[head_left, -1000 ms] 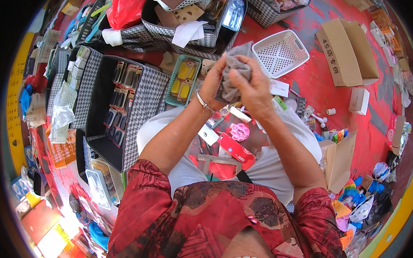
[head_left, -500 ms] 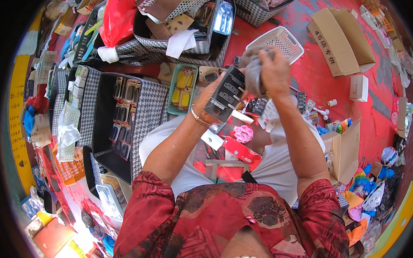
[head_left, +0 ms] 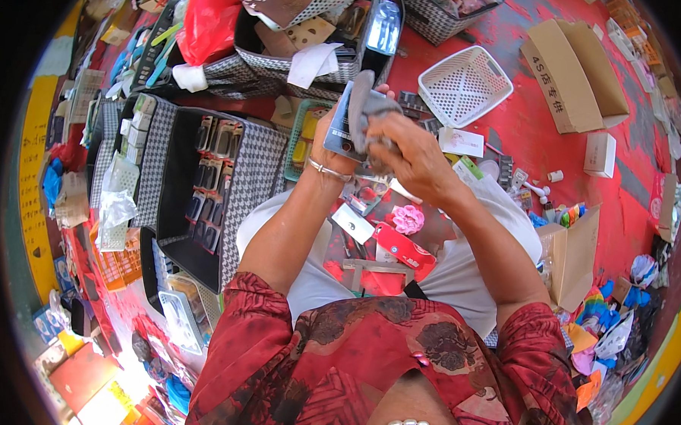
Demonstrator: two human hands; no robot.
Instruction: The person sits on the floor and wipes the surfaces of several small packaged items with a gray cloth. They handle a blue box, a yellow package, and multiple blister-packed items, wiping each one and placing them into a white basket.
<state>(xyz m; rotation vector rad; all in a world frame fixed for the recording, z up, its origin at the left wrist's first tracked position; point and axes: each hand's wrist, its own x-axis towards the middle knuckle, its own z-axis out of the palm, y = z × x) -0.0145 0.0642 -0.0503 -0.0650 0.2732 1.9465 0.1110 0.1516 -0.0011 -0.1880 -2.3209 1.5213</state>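
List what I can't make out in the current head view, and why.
- Dark package: part of its face is hidden by the gray cloth and the right hand.
- Left hand: some fingers are hidden behind the package.
- Green basket: partly hidden by the left hand.
- Red bag: top cut off by the upper edge.

From the pack [head_left: 340,127] in the left hand [head_left: 325,146]: carton [head_left: 560,85] at three o'clock, flower [head_left: 408,219] at five, bin [head_left: 258,161] at eight.
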